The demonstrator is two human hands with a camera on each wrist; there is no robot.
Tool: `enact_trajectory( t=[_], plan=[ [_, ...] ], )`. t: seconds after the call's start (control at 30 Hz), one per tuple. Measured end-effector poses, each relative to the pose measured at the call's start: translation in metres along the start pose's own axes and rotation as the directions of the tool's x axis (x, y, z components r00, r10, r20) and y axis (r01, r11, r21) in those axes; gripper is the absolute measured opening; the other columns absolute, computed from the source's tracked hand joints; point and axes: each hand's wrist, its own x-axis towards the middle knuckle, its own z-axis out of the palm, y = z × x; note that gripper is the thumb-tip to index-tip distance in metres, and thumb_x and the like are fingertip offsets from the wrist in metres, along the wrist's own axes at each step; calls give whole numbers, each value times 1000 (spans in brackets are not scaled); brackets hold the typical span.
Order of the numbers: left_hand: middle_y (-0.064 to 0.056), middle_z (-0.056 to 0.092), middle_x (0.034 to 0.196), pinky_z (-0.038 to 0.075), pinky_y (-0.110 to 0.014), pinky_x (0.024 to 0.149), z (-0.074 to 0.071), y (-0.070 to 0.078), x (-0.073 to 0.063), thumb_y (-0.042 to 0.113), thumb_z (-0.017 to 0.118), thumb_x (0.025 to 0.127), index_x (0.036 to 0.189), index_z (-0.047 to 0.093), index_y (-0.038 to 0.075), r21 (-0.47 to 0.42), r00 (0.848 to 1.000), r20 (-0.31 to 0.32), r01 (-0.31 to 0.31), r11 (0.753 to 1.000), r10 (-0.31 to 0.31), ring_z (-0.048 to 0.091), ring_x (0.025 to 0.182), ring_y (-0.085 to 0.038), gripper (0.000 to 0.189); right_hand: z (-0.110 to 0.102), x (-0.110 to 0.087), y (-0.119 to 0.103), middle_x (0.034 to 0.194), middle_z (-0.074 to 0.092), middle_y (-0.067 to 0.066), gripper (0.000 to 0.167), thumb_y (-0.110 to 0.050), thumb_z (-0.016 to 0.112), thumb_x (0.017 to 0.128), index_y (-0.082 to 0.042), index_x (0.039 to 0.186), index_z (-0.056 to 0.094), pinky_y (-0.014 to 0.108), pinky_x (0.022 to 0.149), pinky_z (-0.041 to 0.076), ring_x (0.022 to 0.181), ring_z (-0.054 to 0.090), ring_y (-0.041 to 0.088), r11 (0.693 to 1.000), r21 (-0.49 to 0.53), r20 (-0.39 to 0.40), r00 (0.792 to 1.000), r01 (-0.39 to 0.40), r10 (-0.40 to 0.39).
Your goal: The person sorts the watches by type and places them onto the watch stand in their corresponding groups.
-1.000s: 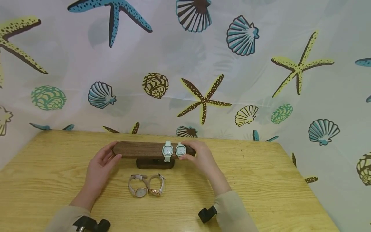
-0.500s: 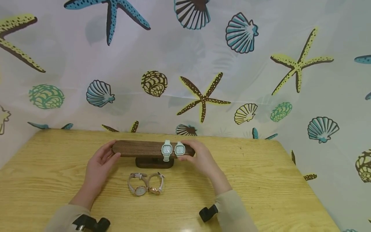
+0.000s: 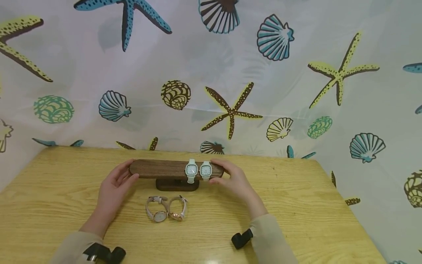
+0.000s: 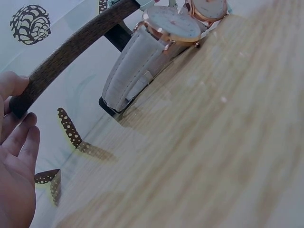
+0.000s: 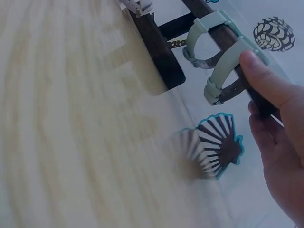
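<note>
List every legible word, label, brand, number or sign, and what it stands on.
No text is legible.
Two mint-green watches with squarish dials: markings too small to read.
Two round rose-gold watches with pale straps: markings too blurred to read.
Dark brown wooden watch stand: no lettering visible.
White printed cloth: shells and starfish only.

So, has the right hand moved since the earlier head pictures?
Yes. In the head view, the right hand has shifted slightly rightward, judged against the brown starfish print on the backdrop.
</note>
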Motion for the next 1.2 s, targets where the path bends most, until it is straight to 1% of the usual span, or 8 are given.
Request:
enact_trajectory(
  t=[0.3, 0.57, 0.63, 0.73, 0.83, 0.93, 1.1, 1.2],
  plan=[
    [-15, 41, 143, 42, -9, 90, -2, -2, -1, 18, 63, 94, 143, 43, 6, 15, 1000, -14, 7, 1000, -7, 46, 122, -8, 54, 12, -3, 21, 139, 51, 8, 63, -1, 76, 78, -6, 137, 52, 28, 105, 37, 127, 47, 20, 926, 374, -23, 997, -61, 75],
    [-1, 60, 108, 46, -15, 87, -3, 31, 4, -2, 66, 88, 117, 60, -5, 97, 957, -210, -184, 978, 200, 55, 99, -6, 30, 8, -8, 11, 138, 51, 14, 61, 2, 74, 80, -1, 136, 51, 34, 104, 40, 124, 49, 24, 879, 468, -22, 993, -90, 113],
    [1, 64, 101, 48, -13, 80, -5, 45, 4, 1, 66, 89, 112, 63, -3, 131, 968, -124, -203, 970, 219, 58, 91, -5, 23, 7, -9, 10, 137, 52, 13, 60, 1, 74, 80, -1, 136, 52, 34, 104, 40, 124, 50, 23, 878, 471, -30, 992, -90, 118],
    [4, 66, 94, 49, -14, 74, -5, 64, 3, 11, 66, 91, 106, 66, 4, 242, 973, 130, -220, 945, 193, 60, 84, -3, 16, 8, -7, 20, 137, 52, 9, 61, 1, 74, 80, -3, 136, 52, 33, 104, 39, 124, 49, 22, 874, 479, -37, 993, -83, 115],
    [2, 66, 93, 52, -20, 73, 0, 73, 3, 17, 67, 91, 102, 68, 11, 298, 913, 380, -273, 914, 149, 60, 83, -6, 13, 10, -6, 30, 138, 52, 8, 61, 0, 74, 80, -6, 137, 52, 32, 105, 39, 125, 49, 21, 877, 475, -47, 993, -72, 107],
    [6, 65, 92, 53, -25, 73, 5, 74, 1, 18, 69, 90, 102, 68, 14, 291, 841, 533, -279, 915, 87, 59, 83, -9, 13, 11, -6, 31, 138, 52, 7, 61, -2, 75, 80, -8, 136, 53, 32, 105, 38, 126, 48, 21, 877, 476, -55, 994, -60, 97],
    [8, 62, 84, 53, -25, 67, 10, 67, -2, 16, 72, 87, 101, 67, 10, 303, 730, 684, -281, 911, -2, 58, 77, -8, 16, 12, -6, 32, 138, 52, 5, 61, -6, 76, 79, -9, 136, 54, 33, 105, 39, 126, 48, 21, 870, 490, -47, 996, -48, 81],
    [9, 61, 82, 52, -24, 65, 14, 62, -4, 17, 74, 85, 101, 68, 7, 308, 684, 729, -296, 904, -25, 57, 75, -6, 19, 12, -6, 31, 137, 53, 5, 61, -10, 78, 78, -11, 135, 55, 34, 105, 40, 125, 49, 21, 871, 488, -47, 996, -46, 79]
  ],
)
